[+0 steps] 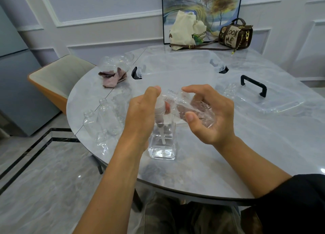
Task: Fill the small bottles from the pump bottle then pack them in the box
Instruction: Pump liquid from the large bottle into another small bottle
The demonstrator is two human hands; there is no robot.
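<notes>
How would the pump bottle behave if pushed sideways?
The pump bottle probably slides rather than tips: square flat base, glossy table. A high push, where the left hand grips the pump, could topple it. That might jar the small bottle in the right hand.

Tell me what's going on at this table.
A person is filling a small bottle. The left hand grips the head of the pump bottle; the right hand holds the small bottle tilted, mouth at the nozzle. Other empty bottles stand left on the table; the clear box sits behind, nothing visibly packed.
</notes>
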